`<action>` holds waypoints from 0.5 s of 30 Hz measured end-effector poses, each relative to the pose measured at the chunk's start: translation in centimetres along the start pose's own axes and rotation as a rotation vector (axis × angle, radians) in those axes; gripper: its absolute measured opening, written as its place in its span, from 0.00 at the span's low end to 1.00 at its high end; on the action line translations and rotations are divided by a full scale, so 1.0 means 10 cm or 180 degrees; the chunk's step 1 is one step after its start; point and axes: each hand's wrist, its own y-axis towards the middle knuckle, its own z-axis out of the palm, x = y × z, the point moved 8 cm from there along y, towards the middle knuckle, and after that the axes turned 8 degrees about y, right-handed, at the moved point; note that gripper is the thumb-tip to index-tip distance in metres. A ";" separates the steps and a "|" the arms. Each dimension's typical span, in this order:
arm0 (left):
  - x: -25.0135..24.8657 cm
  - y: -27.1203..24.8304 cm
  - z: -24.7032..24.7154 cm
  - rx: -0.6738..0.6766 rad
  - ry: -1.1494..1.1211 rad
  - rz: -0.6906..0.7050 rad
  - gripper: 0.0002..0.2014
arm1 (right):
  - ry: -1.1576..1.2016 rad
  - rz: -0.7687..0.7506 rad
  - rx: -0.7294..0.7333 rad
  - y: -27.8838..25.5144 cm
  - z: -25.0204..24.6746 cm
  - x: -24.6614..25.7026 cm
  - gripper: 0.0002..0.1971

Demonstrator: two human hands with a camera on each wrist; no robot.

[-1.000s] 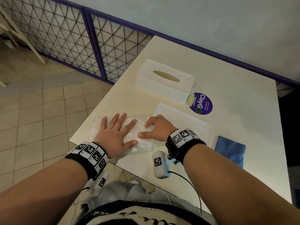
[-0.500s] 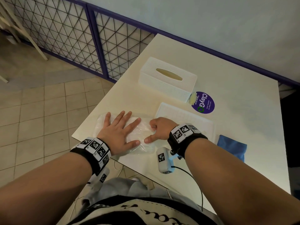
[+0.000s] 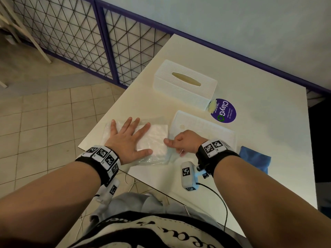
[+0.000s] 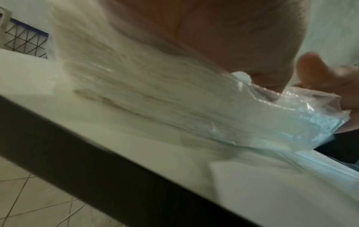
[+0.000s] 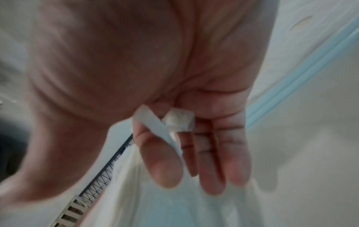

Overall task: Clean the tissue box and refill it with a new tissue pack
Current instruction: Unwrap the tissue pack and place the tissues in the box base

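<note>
1. One new tissue pack [image 3: 154,138], a flat white stack in clear plastic wrap, lies at the near left corner of the cream rectangular table [image 3: 259,97], close to the near edge.
2. One left hand [image 3: 128,140] lies flat on the pack, fingers straight and spread, pressing it down.
3. One right hand [image 3: 186,140] sits at the pack's right end, fingers curled; in the right wrist view the thumb [image 5: 161,161] and fingers pinch a pale blue strip of wrap [image 5: 155,127].
4. One white woven-texture tissue box [image 3: 185,88] with an oval slot stands farther back, apart from both hands.
5. One flat white base panel [image 3: 211,126] lies just right of the pack, partly under the right hand.
6. One folded blue cloth [image 3: 255,158] rests near the right wrist; one round purple sticker [image 3: 223,111] sits beside the box.
7. Open tabletop stretches right of the box to the far edge.
</note>
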 end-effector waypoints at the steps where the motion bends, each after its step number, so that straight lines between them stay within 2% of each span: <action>1: 0.00 0.00 0.00 -0.0027 -0.0022 0.0003 0.46 | -0.0280 0.0095 -0.0063 0.00 -0.04 -0.03 0.30; 2: 0.00 0.00 -0.01 -0.0071 -0.0062 0.0009 0.46 | -0.0619 0.0144 -0.0170 0.00 -0.09 -0.04 0.31; 4: 0.01 -0.01 -0.02 -0.0172 -0.0122 0.0031 0.46 | -0.0994 0.0002 -0.0567 0.04 -0.21 0.02 0.23; 6: 0.00 -0.03 -0.02 -0.0275 -0.0110 0.0065 0.45 | -0.0684 -0.0384 -0.1095 0.02 -0.31 0.18 0.14; 9: -0.03 -0.06 -0.02 -0.0412 -0.0036 0.0087 0.45 | -0.0264 -0.0924 -0.1680 -0.07 -0.40 0.46 0.14; 11: -0.05 -0.07 -0.01 -0.0451 0.0027 0.0102 0.46 | -0.0287 -0.0962 -0.1552 -0.03 -0.35 0.56 0.14; 15: -0.05 -0.08 0.00 -0.0510 0.0066 0.0107 0.46 | -0.0573 -0.0359 -0.0780 0.10 -0.14 0.47 0.22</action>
